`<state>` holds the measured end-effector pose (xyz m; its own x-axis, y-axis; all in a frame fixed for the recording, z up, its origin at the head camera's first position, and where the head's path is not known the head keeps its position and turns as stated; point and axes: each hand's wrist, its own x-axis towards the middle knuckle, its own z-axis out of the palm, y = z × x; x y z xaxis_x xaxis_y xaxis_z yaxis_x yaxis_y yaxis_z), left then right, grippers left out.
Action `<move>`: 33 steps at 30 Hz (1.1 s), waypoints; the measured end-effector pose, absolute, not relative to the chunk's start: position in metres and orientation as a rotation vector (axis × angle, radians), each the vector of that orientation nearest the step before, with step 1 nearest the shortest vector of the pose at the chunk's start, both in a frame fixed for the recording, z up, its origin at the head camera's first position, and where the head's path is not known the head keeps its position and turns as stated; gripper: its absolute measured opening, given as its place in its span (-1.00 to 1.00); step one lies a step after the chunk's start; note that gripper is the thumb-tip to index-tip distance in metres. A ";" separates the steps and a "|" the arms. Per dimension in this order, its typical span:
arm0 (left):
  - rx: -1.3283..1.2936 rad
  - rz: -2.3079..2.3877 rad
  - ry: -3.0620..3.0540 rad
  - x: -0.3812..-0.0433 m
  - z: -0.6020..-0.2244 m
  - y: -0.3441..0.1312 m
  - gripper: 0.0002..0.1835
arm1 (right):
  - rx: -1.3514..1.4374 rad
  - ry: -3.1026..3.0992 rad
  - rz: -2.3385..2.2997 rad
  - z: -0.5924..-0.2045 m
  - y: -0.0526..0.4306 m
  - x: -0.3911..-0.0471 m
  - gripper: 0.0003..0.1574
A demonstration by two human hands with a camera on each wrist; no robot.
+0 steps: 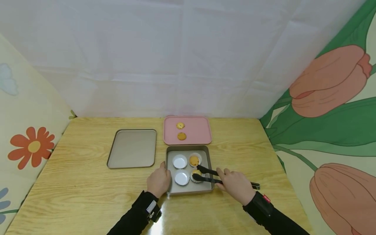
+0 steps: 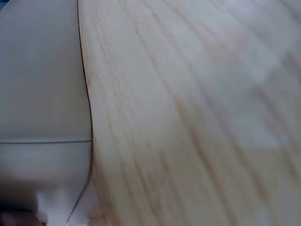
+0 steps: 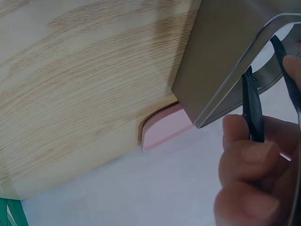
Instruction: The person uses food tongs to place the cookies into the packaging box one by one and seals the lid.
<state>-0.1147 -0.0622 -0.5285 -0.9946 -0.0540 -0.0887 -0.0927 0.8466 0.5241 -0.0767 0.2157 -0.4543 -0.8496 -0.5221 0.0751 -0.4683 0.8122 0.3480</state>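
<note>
A deep square baking pan (image 1: pixel 182 190) holds several white paper cups, two of them empty: one at back left (image 1: pixel 180 161) and one at front left (image 1: pixel 181 178). A cookie (image 1: pixel 194 160) lies in the back right cup. Another cookie (image 1: pixel 197 171) is in the front right cup, partly covered by the tips of black tongs (image 1: pixel 211 180). My right hand (image 1: pixel 236 186) grips these tongs over the pan's right wall; whether the tips still pinch the cookie is unclear. My left hand (image 1: pixel 158 181) holds the pan's left wall, thumb near the rim.
Behind the pan lies a pink tray (image 1: pixel 199 130) with two cookies, one at the back (image 1: pixel 180 125) and one nearer (image 1: pixel 181 136). To the left is a flat metal lid or tray (image 1: pixel 132 148). All stand on a wooden table (image 1: pixel 88 192) against a white cloth backdrop (image 1: pixel 132 65).
</note>
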 end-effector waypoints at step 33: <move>-0.152 0.875 2.954 -0.111 -0.527 -0.058 -0.48 | 0.753 -2.748 -0.139 -0.419 0.180 -0.170 -0.32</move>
<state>-0.1107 -0.0575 -0.5274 -0.9935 -0.0780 -0.0827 -0.1105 0.8342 0.5403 -0.1695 0.1798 -0.4186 -0.8219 -0.5121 0.2494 -0.4844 0.8587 0.1671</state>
